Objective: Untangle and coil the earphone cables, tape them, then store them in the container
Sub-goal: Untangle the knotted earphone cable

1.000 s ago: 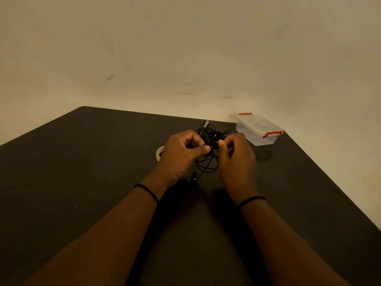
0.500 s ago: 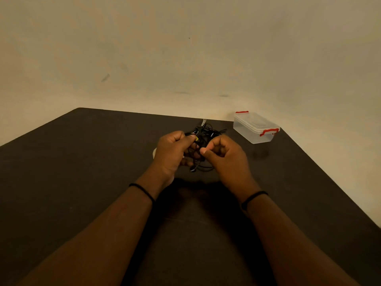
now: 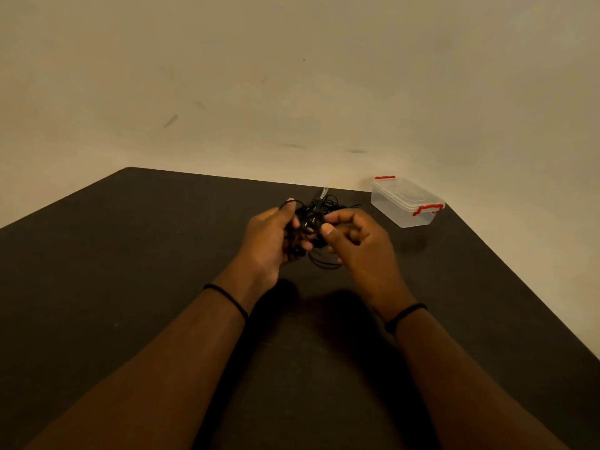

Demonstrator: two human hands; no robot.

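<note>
A tangled bundle of black earphone cables point(image 3: 311, 219) is held up between both hands over the middle of the dark table point(image 3: 130, 254), a little toward its far edge. The left hand point(image 3: 271, 238) has its fingers curled round the left side of the bundle, and one thin loop of cable arches over its fingertips at the far end. The right hand point(image 3: 357, 241) pinches a strand between thumb and forefinger at the bundle's right side, with its other fingers curled in behind. Much of the tangle is hidden by the fingers, and black wire against the dark tabletop is hard to follow; how many earphones are in it cannot be told. A few loops hang below the hands and more stray strands show beyond them, toward the far edge, where a small pale, metallic-looking piece point(image 3: 324, 192) pokes out; what it is cannot be made out. The hands cast a heavy shadow on the table just near of them, so whether the lowest loops touch the surface is unclear.

Each wrist wears a thin black band point(image 3: 227, 298). To the far right, near the table's corner and well apart from the hands, sits a clear plastic container point(image 3: 406, 206) with its lid on and red clips point(image 3: 428, 208) at both ends; its contents cannot be made out. A plain beige wall point(image 3: 292, 92) fills the background.
</note>
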